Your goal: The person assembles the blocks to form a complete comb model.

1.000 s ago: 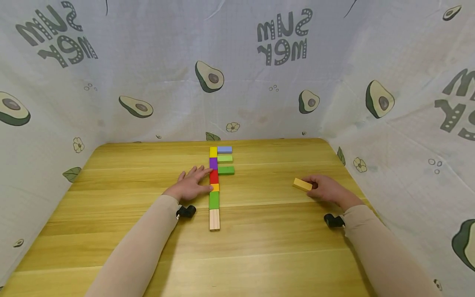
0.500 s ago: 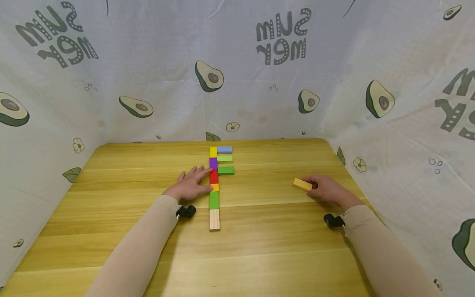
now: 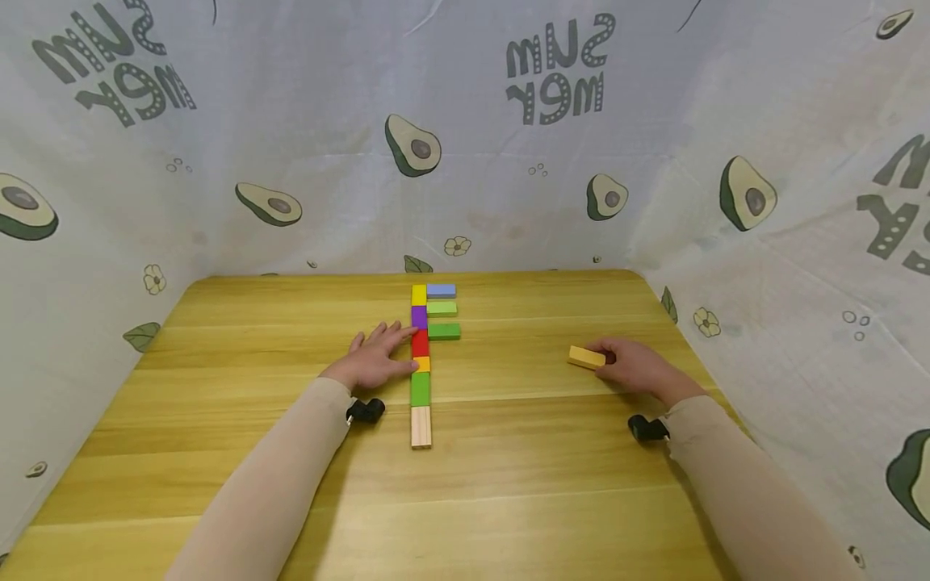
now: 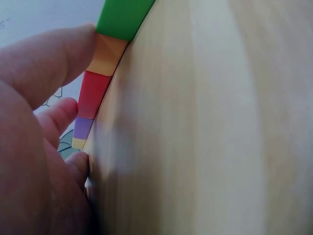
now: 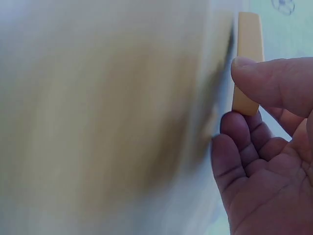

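My left hand (image 3: 372,360) lies with its fingers spread beside a straight column of coloured wooden blocks. Its thumb touches the orange block (image 4: 107,55) and its index fingertip touches the red block (image 3: 420,343). Beyond these are a purple block (image 3: 419,316) and a yellow block (image 3: 419,294). A green block (image 3: 421,389) and a plain wood block (image 3: 421,427) form the near end. At the right of the table, my right hand (image 3: 635,369) pinches a yellow-orange block (image 3: 586,357) between thumb and fingers. The right wrist view shows the thumb across that block (image 5: 249,39).
Blue (image 3: 441,290), light green (image 3: 441,309) and darker green (image 3: 444,332) blocks stick out rightward from the column's far part, with gaps between them. The wooden table (image 3: 508,468) is bordered by a white avocado-print cloth (image 3: 494,186) at the back and sides.
My right hand has shifted slightly left with the yellow-orange block still pinched. My left hand and the column keep their places relative to each other; the head view tilts a little.
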`<state>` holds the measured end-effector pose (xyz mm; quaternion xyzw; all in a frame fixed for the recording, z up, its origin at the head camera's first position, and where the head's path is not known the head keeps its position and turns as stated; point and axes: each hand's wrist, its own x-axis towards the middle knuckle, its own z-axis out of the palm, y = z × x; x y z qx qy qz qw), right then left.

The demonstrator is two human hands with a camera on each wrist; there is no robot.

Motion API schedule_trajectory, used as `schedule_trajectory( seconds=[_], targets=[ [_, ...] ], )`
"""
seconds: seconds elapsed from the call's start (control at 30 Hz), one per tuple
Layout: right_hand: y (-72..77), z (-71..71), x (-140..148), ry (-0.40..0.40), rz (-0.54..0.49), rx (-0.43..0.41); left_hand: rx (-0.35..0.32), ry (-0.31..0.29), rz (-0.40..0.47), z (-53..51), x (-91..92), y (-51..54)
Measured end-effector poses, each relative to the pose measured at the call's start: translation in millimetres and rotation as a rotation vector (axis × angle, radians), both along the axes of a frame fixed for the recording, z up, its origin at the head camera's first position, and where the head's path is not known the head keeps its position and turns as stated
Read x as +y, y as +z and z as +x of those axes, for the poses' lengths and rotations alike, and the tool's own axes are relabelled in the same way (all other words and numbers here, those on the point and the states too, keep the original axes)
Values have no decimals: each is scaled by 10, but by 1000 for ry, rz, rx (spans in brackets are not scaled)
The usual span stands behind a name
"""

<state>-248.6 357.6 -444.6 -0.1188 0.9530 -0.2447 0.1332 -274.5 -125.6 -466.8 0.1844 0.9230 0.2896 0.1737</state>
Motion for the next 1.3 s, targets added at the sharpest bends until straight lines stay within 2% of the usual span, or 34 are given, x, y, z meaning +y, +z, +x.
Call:
schedule_trajectory(
  seconds=[0.13, 0.37, 0.7, 0.97, 1.3],
  targets=[
    [73, -68, -255, 51, 45, 24, 0, 0, -3, -10, -5, -4],
    [180, -201, -856, 158, 26, 34, 0, 1, 3, -16, -4, -16],
    [174, -365, -1542, 238, 49, 21, -5, 7, 4, -15, -3, -25],
    [103, -447, -1896, 281, 82, 35, 2, 5, 0, -6, 2, -19],
    [75, -470, -2117, 314, 106, 33, -1, 9, -13, -15, 10, -16]
  ],
)
